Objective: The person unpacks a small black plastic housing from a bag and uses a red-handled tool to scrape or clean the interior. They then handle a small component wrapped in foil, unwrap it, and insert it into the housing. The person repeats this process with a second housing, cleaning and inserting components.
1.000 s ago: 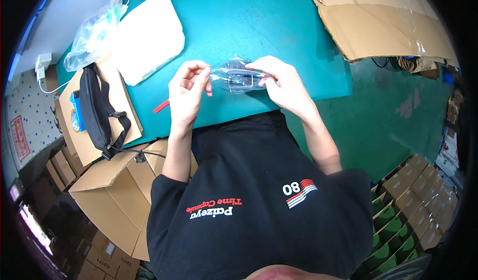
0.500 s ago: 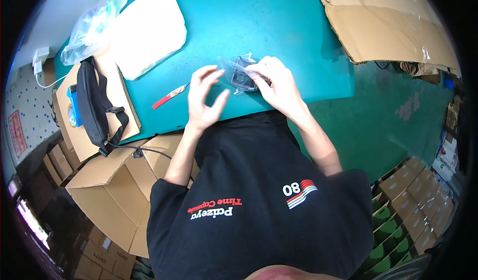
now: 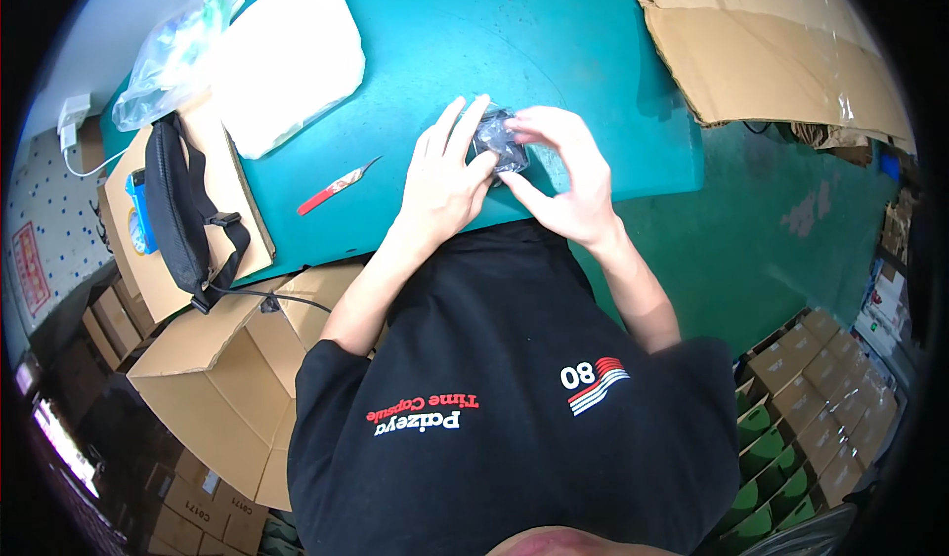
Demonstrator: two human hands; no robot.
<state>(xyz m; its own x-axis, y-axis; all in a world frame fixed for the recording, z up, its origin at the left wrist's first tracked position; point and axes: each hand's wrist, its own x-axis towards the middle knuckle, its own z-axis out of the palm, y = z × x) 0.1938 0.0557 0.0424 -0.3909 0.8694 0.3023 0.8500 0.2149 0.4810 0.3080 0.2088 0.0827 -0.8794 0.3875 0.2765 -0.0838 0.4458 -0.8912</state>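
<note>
Your left hand (image 3: 443, 180) lies along the left side of the packet (image 3: 502, 149), its fingers stretched out and slightly parted, its thumb reaching in onto the plastic. Your right hand (image 3: 575, 180) is curved in a wide C at the packet's right side, fingertips by its upper part and thumb by its lower part; the fingers are a little blurred. You have both hands about the packet, but I cannot tell whether either one truly grips it. The packet, something dark in clear plastic, is over the bench (image 3: 425, 52), near the edge closest to you. To the left of your hands, near that same edge, lies a red tool (image 3: 331, 192), its thin tip pointing away from you. Farther left, a white sheet (image 3: 292, 72) stretches toward the far edge, with a clear bag (image 3: 178, 57) just beside it. At the bench's left near corner, a black pouch (image 3: 183, 210) rests on a cardboard piece (image 3: 254, 225), beside a blue item (image 3: 136, 200). An open carton (image 3: 227, 388) stands below that corner, at your left. A large carton (image 3: 751, 52) spreads past the bench's right edge, and stacked boxes (image 3: 820, 388) stand off to your right.
</note>
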